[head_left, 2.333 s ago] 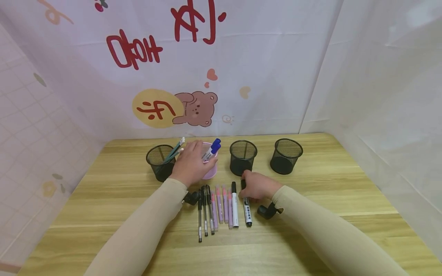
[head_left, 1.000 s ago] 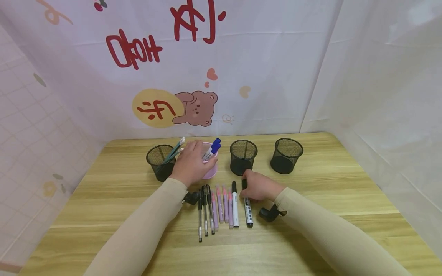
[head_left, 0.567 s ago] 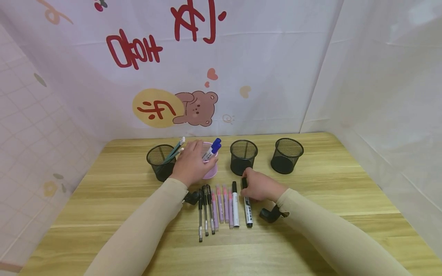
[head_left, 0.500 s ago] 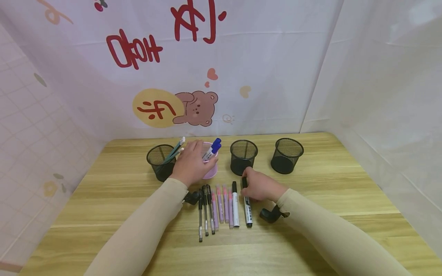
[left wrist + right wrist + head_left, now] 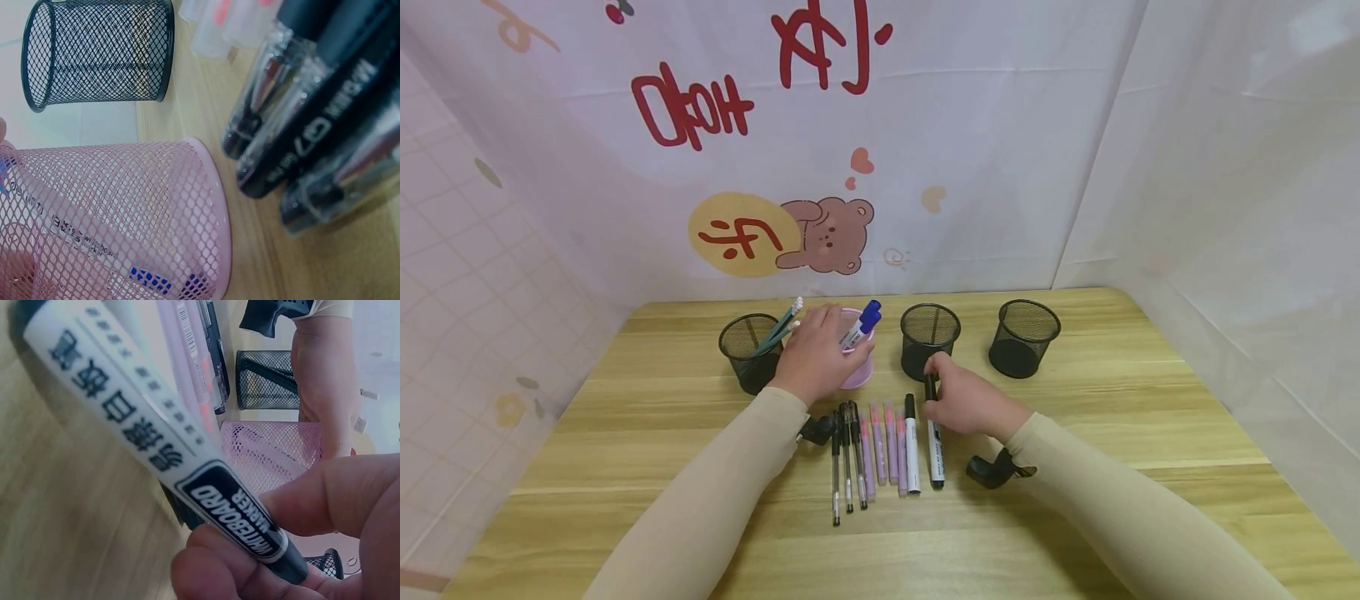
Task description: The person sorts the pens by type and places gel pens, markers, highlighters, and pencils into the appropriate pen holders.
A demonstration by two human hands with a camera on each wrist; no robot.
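Observation:
My left hand [image 5: 820,354] grips the rim of a pink mesh pen cup [image 5: 187,206]. Two blue-capped whiteboard markers [image 5: 867,321] lean inside that cup. With thumb and fingers, my right hand [image 5: 966,400] pinches a black-capped whiteboard marker [image 5: 156,419] near its cap. The marker is white with a black label, and its cap end is tilted up toward a black mesh pen cup [image 5: 928,333] just behind. To its left lies another black-capped white marker [image 5: 912,454] on the table.
Several pink highlighters [image 5: 881,450] and black gel pens [image 5: 847,467] lie side by side at centre. A black mesh cup [image 5: 745,354] at left holds green pencils [image 5: 778,329]. Another black mesh cup [image 5: 1024,342] stands at right on the wooden table [image 5: 647,467], before a curtain [image 5: 1000,167].
My right hand has risen slightly toward the black cup behind it, lifting the marker's cap end and shifting the marker a little. My left hand stays at the pink cup.

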